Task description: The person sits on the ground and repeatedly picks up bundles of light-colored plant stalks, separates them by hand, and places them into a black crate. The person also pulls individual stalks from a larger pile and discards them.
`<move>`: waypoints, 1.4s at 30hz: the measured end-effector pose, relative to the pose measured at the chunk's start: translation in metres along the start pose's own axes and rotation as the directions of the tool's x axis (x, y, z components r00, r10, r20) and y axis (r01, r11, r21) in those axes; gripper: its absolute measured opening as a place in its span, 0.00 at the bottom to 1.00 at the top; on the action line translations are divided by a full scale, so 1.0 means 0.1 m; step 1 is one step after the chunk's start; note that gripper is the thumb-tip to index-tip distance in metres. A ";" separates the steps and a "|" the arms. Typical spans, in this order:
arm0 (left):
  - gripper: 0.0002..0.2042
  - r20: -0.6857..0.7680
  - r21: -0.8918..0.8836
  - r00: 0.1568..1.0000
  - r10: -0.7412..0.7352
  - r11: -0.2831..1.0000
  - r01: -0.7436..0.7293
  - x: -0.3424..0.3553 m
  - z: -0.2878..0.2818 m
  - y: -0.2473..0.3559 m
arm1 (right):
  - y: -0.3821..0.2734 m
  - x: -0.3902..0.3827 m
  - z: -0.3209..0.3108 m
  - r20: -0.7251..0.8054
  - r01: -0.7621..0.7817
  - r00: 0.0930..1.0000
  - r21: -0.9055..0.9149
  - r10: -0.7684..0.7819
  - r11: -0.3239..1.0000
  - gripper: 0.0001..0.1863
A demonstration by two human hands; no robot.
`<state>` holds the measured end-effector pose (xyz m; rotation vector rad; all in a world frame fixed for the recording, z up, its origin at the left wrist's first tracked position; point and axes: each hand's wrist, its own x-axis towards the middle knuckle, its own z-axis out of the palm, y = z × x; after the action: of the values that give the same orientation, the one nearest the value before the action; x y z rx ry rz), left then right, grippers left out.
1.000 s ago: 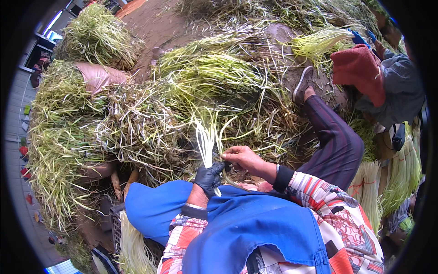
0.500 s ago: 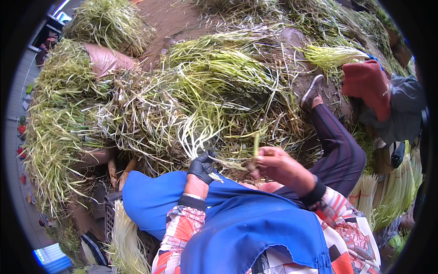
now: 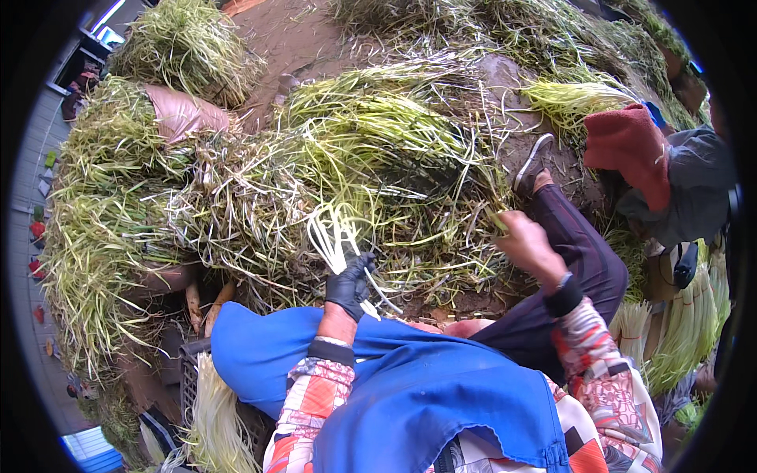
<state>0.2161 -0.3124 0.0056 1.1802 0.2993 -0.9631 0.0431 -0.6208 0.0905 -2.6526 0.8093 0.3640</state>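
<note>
My left hand [image 3: 347, 288], in a black glove, is closed around a small bunch of white stalks [image 3: 337, 235]. Their looped upper ends rise above the fist, and their cut-looking ends stick out below it. Bare and blurred, my right hand [image 3: 532, 246] is stretched out to the right, over the edge of the litter near my shin. A yellow-green scrap shows at its fingertips; whether they grip it is not clear. In front of both hands lies a heap of long yellow-green leafy stalks [image 3: 394, 130], with dry trimmings around it.
A blue apron [image 3: 441, 394] covers my lap. Pale stalks [image 3: 217, 410] hang over a dark crate at lower left. A big leafy heap [image 3: 102, 205] fills the left side. On the right are a person in a red head covering [image 3: 627, 150] and tied upright bundles [image 3: 686, 323].
My right hand has swung away from the left, outward and forward to the right. The brownish strand between the hands is gone. My left hand keeps its bunch, shifted slightly.
</note>
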 end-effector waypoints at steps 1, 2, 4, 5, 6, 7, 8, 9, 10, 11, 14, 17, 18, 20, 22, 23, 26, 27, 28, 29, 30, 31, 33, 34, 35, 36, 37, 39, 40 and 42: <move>0.09 0.011 0.035 0.999 0.047 0.998 -0.047 -0.05 0.09 -0.04 | -0.19 0.11 0.25 -0.076 0.135 0.990 0.196 -0.122 0.971 0.26; 0.08 0.064 0.058 0.997 0.053 0.997 -0.056 -0.11 0.14 -0.05 | -0.37 0.19 0.44 0.217 -0.153 0.976 0.724 -0.012 0.672 0.23; 0.10 -0.042 0.268 0.992 0.122 0.958 -0.106 -0.19 0.32 -0.17 | -0.74 0.29 0.71 0.266 -0.154 0.950 0.856 -0.164 0.493 0.23; 0.11 -0.068 0.236 0.990 0.126 0.966 -0.107 -0.22 0.41 -0.24 | -0.91 0.34 0.79 0.217 -0.106 0.962 0.858 -0.167 0.502 0.24; 0.13 -0.049 0.328 0.996 0.069 0.943 -0.049 -0.26 0.45 -0.27 | -1.04 0.38 0.83 0.244 -0.129 0.953 0.862 -0.178 0.491 0.23; 0.10 0.005 0.329 0.995 0.098 0.940 -0.094 -0.29 0.48 -0.31 | -1.10 0.40 0.84 0.292 -0.193 0.945 0.862 -0.148 0.468 0.22; 0.09 0.050 0.347 0.991 0.121 0.929 -0.131 -0.32 0.49 -0.35 | -1.14 0.41 0.85 0.326 -0.233 0.933 0.871 -0.153 0.433 0.22; 0.09 0.075 0.401 0.980 0.183 0.895 -0.197 -0.35 0.48 -0.37 | -1.16 0.42 0.86 0.304 -0.231 0.948 0.855 -0.089 0.465 0.18; 0.10 0.027 0.422 0.986 0.162 0.892 -0.159 -0.34 0.46 -0.37 | -1.13 0.42 0.86 0.332 -0.283 0.937 0.905 -0.112 0.318 0.17; 0.10 0.007 0.438 0.985 0.172 0.885 -0.157 -0.33 0.41 -0.36 | -1.09 0.42 0.88 0.354 -0.331 0.930 0.924 -0.101 0.191 0.16; 0.18 -0.108 0.687 0.992 0.059 0.726 0.032 -0.27 0.24 -0.30 | -0.92 0.40 0.98 0.429 -0.429 0.903 0.903 -0.010 0.022 0.13; 0.17 0.012 0.765 0.992 0.127 0.638 -0.091 -0.27 0.24 -0.33 | -0.80 0.44 1.08 0.385 -0.379 0.919 0.922 0.085 -0.074 0.12; 0.17 0.062 0.805 0.996 0.066 0.587 -0.089 -0.30 0.25 -0.32 | -0.79 0.46 1.11 0.386 -0.379 0.919 0.922 0.087 -0.081 0.12; 0.19 0.147 0.393 0.960 -0.238 0.905 0.164 -0.44 0.36 -0.37 | -0.78 0.50 1.18 0.399 -0.386 0.913 0.912 0.084 -0.139 0.12; 0.20 0.164 0.345 0.929 -0.333 0.901 0.262 -0.57 0.44 -0.32 | -0.78 0.54 1.25 0.404 -0.397 0.912 0.913 0.067 -0.093 0.12; 0.18 0.184 0.424 0.930 -0.317 0.880 0.216 -0.58 0.46 -0.26 | -0.77 0.56 1.30 0.318 -0.323 0.945 0.944 0.075 0.074 0.13; 0.14 0.238 0.217 0.884 -0.403 0.909 0.356 -0.58 0.49 -0.12 | -0.64 0.58 1.44 -0.264 0.324 0.938 0.442 -0.224 0.837 0.09; 0.13 0.256 0.136 0.888 -0.382 0.924 0.358 -0.56 0.47 -0.08 | -0.55 0.60 1.47 -0.276 0.378 0.912 0.289 -0.302 0.879 0.08; 0.14 0.325 0.120 0.883 -0.338 0.941 0.316 -0.55 0.41 -0.01 | -0.46 0.60 1.50 -0.294 0.454 0.868 0.146 -0.400 0.879 0.06; 0.15 0.409 -0.047 0.873 -0.265 0.950 0.310 -0.54 0.33 0.07 | -0.31 0.68 1.48 -0.158 0.363 0.926 0.139 -0.342 0.921 0.04; 0.16 0.498 -0.207 0.848 -0.180 0.925 0.317 -0.53 0.24 0.18 | -0.11 0.71 1.44 -0.182 0.322 0.935 0.073 -0.305 0.944 0.03; 0.17 0.472 -0.304 0.881 -0.016 0.936 0.179 -0.53 0.13 0.31 | 0.07 0.76 1.39 -0.041 0.148 0.988 0.044 -0.146 0.988 0.05; 0.18 0.361 -0.473 0.903 0.234 0.880 -0.039 -0.61 -0.12 0.54 | 0.40 0.81 1.29 -0.024 0.160 0.987 0.108 -0.158 0.981 0.15; 0.19 0.301 -0.543 0.894 0.331 0.830 -0.125 -0.61 -0.22 0.64 | 0.48 0.92 1.23 -0.057 0.048 0.998 0.228 -0.036 0.973 0.19; 0.20 0.246 -0.572 0.907 0.341 0.806 -0.148 -0.62 -0.29 0.71 | 0.56 1.07 1.14 -0.133 0.016 0.991 0.208 0.012 0.978 0.15; 0.23 0.255 -0.613 0.891 0.375 0.775 -0.151 -0.61 -0.33 0.72 | 0.61 1.24 1.06 -0.156 -0.046 0.985 0.190 0.076 0.981 0.13; 0.28 0.248 -0.642 0.912 0.326 0.760 -0.097 -0.59 -0.36 0.74 | 0.62 1.40 1.00 -0.193 -0.044 0.978 0.179 0.078 0.983 0.15; 0.25 0.243 -0.537 0.956 0.163 0.843 -0.007 -0.50 -0.30 0.66 | 0.61 1.68 0.93 -0.317 0.004 0.948 0.042 0.010 0.999 0.25; 0.24 0.222 -0.498 0.972 0.077 0.866 0.046 -0.43 -0.24 0.60 | 0.58 1.83 0.91 -0.403 0.029 0.913 -0.102 -0.068 0.994 0.29; 0.22 0.317 -0.449 0.944 -0.091 0.863 0.233 -0.34 -0.13 0.46 | 0.51 2.05 0.87 -0.326 0.002 0.942 -0.221 -0.076 0.975 0.24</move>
<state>0.2354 -0.2826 0.0525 0.5530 0.3849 -1.1138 0.1659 -0.7262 -0.0706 -2.9815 0.8549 -0.0135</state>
